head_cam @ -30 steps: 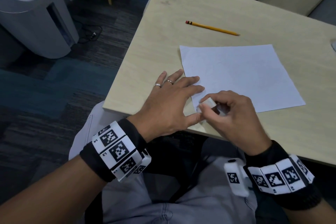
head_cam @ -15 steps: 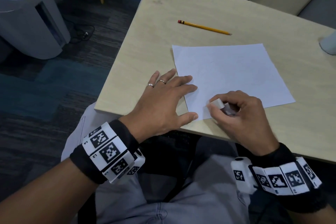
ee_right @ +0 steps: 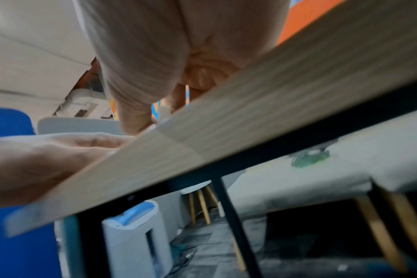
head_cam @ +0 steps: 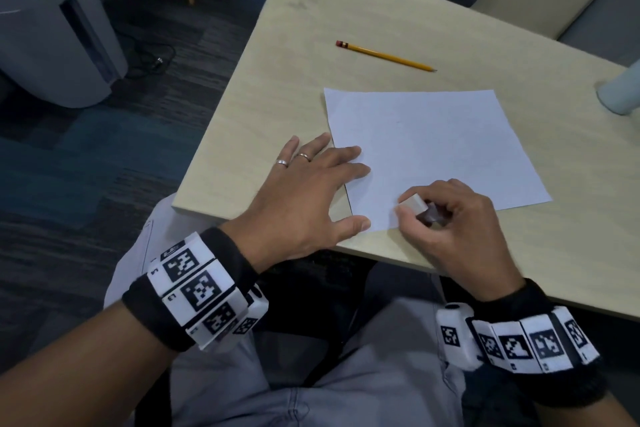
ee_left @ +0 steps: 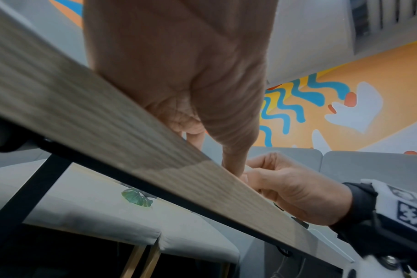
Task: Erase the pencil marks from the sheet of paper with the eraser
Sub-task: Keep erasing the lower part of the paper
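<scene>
The sheet of paper is pinned flat on the table by the left hand, fingers spread over its near-left corner — presumably to stop it sliding. The eraser is pinched in the right hand grip over the near edge; no pencil marks can be made out.

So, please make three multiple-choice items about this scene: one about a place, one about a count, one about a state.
1. Where does the pencil lie?
A. on the table beyond the paper
B. on the paper
C. in a hand

2. How many rings show on the left hand?
A. none
B. two
C. four

3. How is the eraser held?
A. lying free
B. under the left palm
C. pinched by the right hand

Answers: 1 A, it rests on bare table past the sheet of paper. 2 B, two bands show. 3 C, fingers curl round it.
</scene>
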Tool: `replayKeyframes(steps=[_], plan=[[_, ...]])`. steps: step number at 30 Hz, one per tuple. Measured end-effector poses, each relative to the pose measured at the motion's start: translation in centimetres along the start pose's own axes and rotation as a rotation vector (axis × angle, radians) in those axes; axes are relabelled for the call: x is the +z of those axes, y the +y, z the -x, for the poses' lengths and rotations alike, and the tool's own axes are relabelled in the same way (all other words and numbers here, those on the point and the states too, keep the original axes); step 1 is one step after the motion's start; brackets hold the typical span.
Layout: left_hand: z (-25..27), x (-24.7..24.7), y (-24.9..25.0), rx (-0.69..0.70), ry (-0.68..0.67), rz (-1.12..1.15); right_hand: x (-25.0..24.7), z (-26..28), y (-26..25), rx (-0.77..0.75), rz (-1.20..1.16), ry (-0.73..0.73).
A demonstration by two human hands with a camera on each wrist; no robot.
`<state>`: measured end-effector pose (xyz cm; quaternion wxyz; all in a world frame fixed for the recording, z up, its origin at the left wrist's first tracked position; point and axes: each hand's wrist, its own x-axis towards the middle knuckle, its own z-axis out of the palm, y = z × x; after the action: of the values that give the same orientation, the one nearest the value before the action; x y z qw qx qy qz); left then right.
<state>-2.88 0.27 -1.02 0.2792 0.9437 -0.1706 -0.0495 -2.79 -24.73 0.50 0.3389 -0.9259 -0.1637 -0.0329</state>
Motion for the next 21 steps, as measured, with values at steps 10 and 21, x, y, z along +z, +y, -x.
replayKeyframes(steps=[10, 21], plan=[[0.1, -0.1, 0.1, -0.004, -0.001, 0.0, 0.3, -0.3, 0.2, -0.001, 0.067, 0.045], [0.0, -0.1, 0.1, -0.002, -0.004, 0.004, 0.3, -0.7, 0.6, 0.027, 0.008, 0.11]])
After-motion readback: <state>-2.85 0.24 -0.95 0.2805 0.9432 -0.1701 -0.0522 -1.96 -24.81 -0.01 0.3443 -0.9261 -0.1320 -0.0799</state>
